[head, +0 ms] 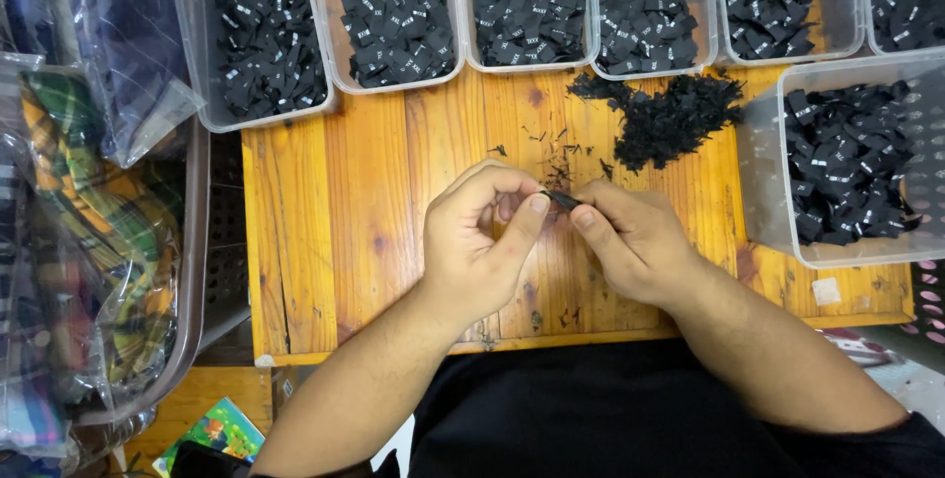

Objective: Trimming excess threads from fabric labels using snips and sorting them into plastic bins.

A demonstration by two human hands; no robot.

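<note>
Two hands meet over the middle of the wooden worktop [335, 202]: the left hand [479, 242] and right hand [630, 242] both pinch one small black label [563, 200] between thumb and fingertips. Just beyond lies a loose label pile [669, 119]. Clear tubs [212, 119] of black labels line the far edge and right side.

Small wooden table [335, 232], orange-ish planks. Clear plastic tubs [394, 84] of black labels line the back edge, plus a loose label pile [674, 119] and stray scraps [551, 143].
</note>
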